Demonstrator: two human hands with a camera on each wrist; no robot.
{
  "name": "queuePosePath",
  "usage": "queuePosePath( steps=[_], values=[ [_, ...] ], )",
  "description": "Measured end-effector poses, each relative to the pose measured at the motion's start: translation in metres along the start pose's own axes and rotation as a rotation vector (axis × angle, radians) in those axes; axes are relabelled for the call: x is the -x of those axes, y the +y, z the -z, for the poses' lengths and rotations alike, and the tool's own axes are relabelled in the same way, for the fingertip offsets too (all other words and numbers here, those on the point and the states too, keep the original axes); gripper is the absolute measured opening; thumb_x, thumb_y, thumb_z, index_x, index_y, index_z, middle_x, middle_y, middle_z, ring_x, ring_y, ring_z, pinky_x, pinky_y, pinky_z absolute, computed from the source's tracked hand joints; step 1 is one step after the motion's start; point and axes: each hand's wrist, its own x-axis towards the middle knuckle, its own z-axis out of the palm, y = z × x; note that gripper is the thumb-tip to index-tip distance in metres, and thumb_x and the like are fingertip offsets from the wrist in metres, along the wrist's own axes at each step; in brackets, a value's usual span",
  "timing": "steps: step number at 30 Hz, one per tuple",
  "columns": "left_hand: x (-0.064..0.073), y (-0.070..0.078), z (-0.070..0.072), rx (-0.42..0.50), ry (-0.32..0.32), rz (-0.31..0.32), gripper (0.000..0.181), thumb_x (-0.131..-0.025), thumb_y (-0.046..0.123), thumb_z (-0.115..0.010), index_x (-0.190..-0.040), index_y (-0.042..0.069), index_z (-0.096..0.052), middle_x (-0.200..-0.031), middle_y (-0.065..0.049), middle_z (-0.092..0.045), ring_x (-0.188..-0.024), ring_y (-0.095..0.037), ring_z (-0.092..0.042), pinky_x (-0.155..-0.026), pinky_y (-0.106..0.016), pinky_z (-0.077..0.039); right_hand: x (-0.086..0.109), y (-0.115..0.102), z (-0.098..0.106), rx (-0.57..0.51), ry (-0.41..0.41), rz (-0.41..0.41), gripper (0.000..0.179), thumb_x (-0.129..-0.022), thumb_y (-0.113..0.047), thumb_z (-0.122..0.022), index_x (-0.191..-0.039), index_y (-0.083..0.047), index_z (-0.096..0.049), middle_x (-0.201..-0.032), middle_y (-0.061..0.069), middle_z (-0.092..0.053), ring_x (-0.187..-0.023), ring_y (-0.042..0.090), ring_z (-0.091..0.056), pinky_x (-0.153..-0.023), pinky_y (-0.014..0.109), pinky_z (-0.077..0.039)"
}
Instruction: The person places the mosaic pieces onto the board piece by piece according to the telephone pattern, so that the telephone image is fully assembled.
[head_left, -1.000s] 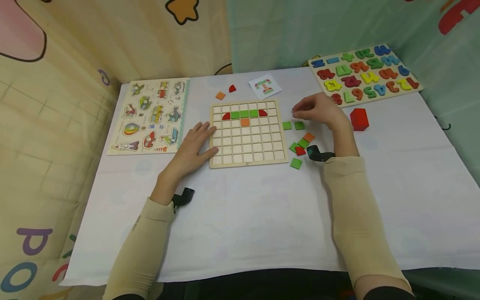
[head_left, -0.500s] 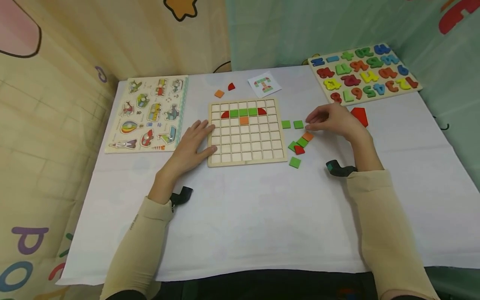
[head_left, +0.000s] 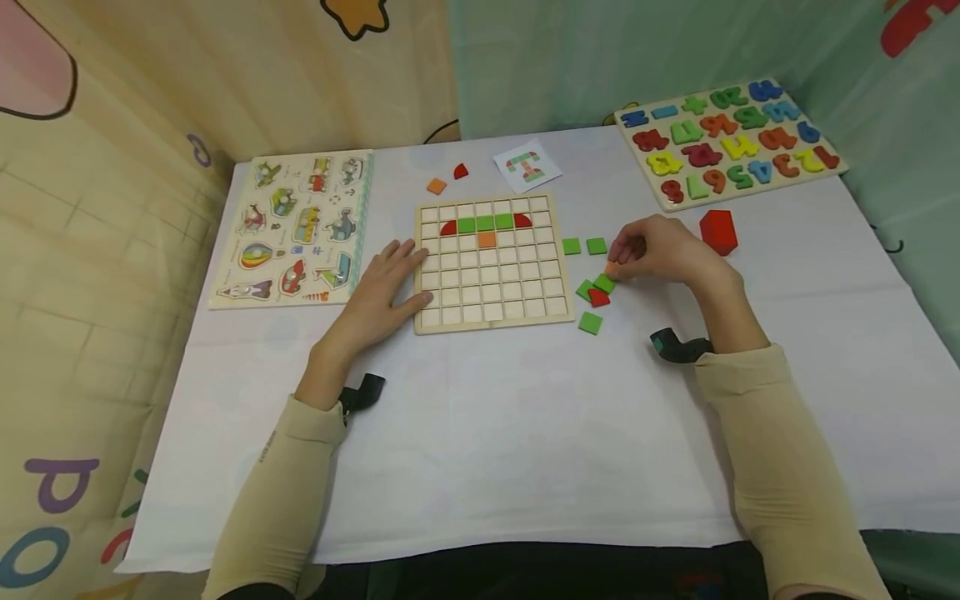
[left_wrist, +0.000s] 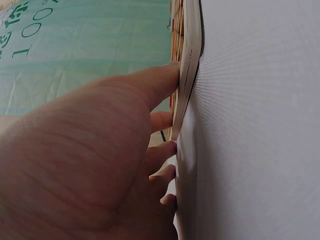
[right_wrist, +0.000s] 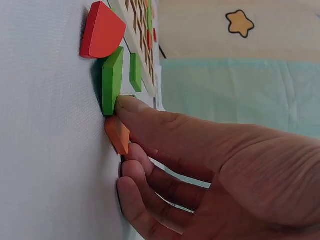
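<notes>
Beige curtain point(head_left: 300, 75) and green curtain point(head_left: 540, 67) meet behind the table point(head_left: 495, 450), which wears a white cloth. Near the middle of the far half lies a wooden grid board point(head_left: 525, 322). From where I stand, the person's left hand point(head_left: 382, 290) is spread flat, fingers loosely extended and holding nothing, thumb and fingertips touching the board's left edge. Off the board's right edge, the right hand point(head_left: 660, 250) has thumb and fingers closed on an orange tile point(right_wrist: 119, 137), pinching it down at the cloth; the thumb tip also meets the neighbouring green tile point(right_wrist: 112, 82). Beside that one sit a red rounded piece point(head_left: 598, 297) and another green square point(head_left: 585, 289), with one more green point(head_left: 590, 322) nearer the front and two point(head_left: 572, 246) point(head_left: 596, 246) farther back.

Set in the grid's second row from the far edge are three green tiles point(head_left: 485, 223) between two red curved ends, with an orange square point(head_left: 487, 240) below the middle one. Past the board's far edge lie a loose orange piece point(head_left: 437, 186), a small red piece point(head_left: 461, 171) and a pattern card point(head_left: 527, 166).

Toward the table's far left corner rests a vehicle puzzle point(head_left: 288, 187); a number puzzle point(head_left: 629, 135) takes the far right, a red block point(head_left: 718, 232) just before it.
</notes>
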Motion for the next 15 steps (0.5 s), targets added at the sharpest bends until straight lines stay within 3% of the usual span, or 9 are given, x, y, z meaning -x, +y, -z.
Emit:
queuePosePath(
  steps=[6, 15],
  values=[
    [0.001, 0.0, 0.0, 0.004, 0.003, -0.009, 0.071, -0.105, 0.032, -0.065, -0.165, 0.009, -0.035, -0.176, -0.013, -0.02, -0.166, -0.032, -0.005, -0.135, -0.047, 0.0, -0.001, 0.0, -0.002, 0.0, -0.011, 0.009, 0.031, -0.092, -0.024, -0.084, -0.11, -0.003, -0.069, -0.101, 0.014, -0.066, -0.097, 0.03, -0.056, -0.081, 0.034, -0.05],
    [0.001, 0.001, 0.001, 0.011, 0.002, -0.005, 0.071, -0.105, 0.031, -0.065, -0.165, 0.007, -0.035, -0.176, -0.014, -0.02, -0.166, -0.033, -0.005, -0.135, -0.047, 0.001, -0.009, -0.012, -0.002, -0.06, 0.044, 0.124, 0.026, -0.094, -0.024, -0.083, -0.107, -0.005, -0.071, -0.101, 0.012, -0.069, -0.097, 0.027, -0.059, -0.083, 0.03, -0.05]
  ],
)
